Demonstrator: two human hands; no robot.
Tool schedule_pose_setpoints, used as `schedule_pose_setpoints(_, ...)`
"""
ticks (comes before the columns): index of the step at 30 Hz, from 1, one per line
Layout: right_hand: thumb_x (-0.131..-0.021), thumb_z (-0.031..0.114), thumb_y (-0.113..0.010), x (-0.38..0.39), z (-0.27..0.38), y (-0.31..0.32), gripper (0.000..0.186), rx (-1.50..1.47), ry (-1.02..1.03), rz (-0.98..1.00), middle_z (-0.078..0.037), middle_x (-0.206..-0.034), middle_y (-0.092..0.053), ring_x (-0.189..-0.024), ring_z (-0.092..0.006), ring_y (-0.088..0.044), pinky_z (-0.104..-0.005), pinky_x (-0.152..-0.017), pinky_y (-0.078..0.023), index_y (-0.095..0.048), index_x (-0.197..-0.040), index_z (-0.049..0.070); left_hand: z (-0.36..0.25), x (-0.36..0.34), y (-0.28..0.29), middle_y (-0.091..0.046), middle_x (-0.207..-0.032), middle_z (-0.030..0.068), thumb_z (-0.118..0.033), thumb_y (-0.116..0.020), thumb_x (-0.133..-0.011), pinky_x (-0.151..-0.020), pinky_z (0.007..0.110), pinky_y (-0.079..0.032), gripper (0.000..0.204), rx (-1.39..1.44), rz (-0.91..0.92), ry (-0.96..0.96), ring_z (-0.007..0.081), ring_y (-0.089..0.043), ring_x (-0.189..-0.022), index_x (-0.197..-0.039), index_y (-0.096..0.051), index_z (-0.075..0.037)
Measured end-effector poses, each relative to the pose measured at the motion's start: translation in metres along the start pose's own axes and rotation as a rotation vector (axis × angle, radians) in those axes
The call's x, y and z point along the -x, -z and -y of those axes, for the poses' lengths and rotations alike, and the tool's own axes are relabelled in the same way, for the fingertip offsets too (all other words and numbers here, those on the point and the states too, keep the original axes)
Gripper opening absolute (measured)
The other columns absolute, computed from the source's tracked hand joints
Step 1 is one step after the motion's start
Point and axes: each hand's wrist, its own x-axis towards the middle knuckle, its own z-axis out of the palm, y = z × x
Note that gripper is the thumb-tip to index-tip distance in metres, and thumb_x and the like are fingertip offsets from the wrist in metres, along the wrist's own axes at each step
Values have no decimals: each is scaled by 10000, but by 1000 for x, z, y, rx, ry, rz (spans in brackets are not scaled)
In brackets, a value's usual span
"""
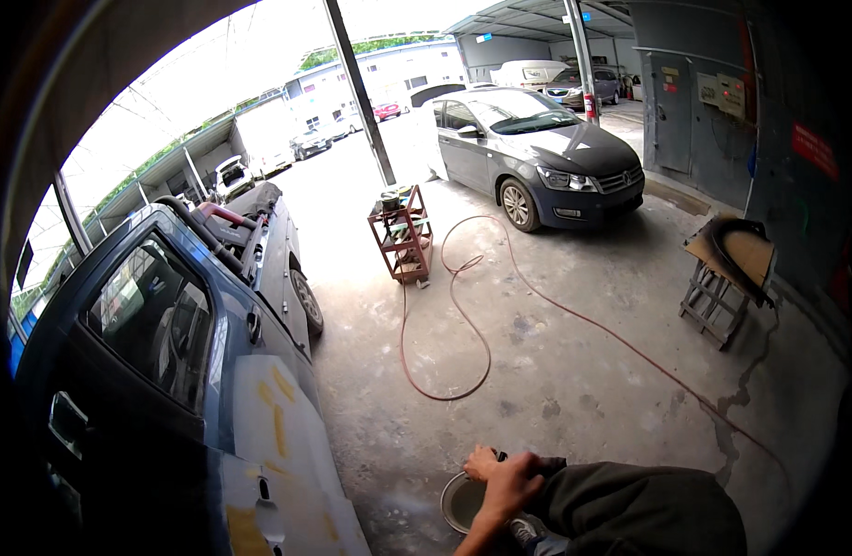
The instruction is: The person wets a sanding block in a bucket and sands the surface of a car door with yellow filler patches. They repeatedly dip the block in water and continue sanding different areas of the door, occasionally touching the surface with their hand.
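Note:
My bare left forearm rises from the lower edge, and my left hand [517, 482] is closed with curled fingers. Just beyond it, my right hand [482, 462] is also closed, over the rim of a round bucket [452, 521]. A small dark piece shows beside the fingers; what either hand holds is hidden. The bucket stands on the floor with something greyish inside. Dark cloth of my clothing [639, 510] fills the lower right, and a shoe [524, 531] shows beside the bucket.
At left stands a dark blue pickup [227, 361] with grey, yellow-patched door panels. A red hose [620, 343] loops over the floor to a red tool cart [409, 243]. Beyond are a dark sedan [546, 157] and a post [361, 93]; at right, a stand holds a black curved panel [722, 259].

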Motion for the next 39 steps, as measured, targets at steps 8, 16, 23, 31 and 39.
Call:
schedule_pose_setpoints(8,-856,560,-568,-47,-88,18,496,-869,-487,-228,-89,-1178,-716,-1093,-320,-674,-452,-940,-519,-732,-1161,204,-42,44,-19,-569,-1048,151,8,-544,-818,-920,420,-470,443,-160,-264,-208,334,-569,-1025,-1260,-564,-25)
schedule_pose_setpoints(16,-828,492,-727,-94,-152,77,461,-1590,-723,-644,-102,-1043,-726,-894,-283,-700,-463,-774,-560,-740,-1129,143,-61,53,-22,-570,-1187,168,119,-669,-727,-947,419,-487,599,62,-621,2,354,-555,-1127,-1285,-602,-88)
schedule_pose_setpoints(23,-878,505,-657,-83,-127,143,514,-2402,-855,-790,-123,-968,-691,-820,-269,-698,-418,-681,-569,-678,-1031,15,-34,75,-52,-606,-1136,155,27,-809,-722,-881,348,-536,586,315,-791,143,285,-656,-1007,-1236,-528,3)
schedule_pose_setpoints(31,-966,621,-483,-60,-79,175,728,-2644,-857,-860,-169,-1219,-635,-1003,-308,-681,-416,-816,-585,-591,-1243,-43,-29,60,-79,-536,-954,34,0,-720,-806,-893,283,-478,313,839,-1058,334,126,-567,-934,-1010,-486,-38)
schedule_pose_setpoints(39,-926,630,-555,-81,-89,196,647,-2669,-661,-1005,-88,-1223,-623,-1060,-282,-644,-496,-870,-534,-553,-1301,103,-74,55,-64,-585,-1267,123,-167,-588,-976,-966,338,-478,339,1680,-873,447,200,-582,-1123,-1260,-491,-11)
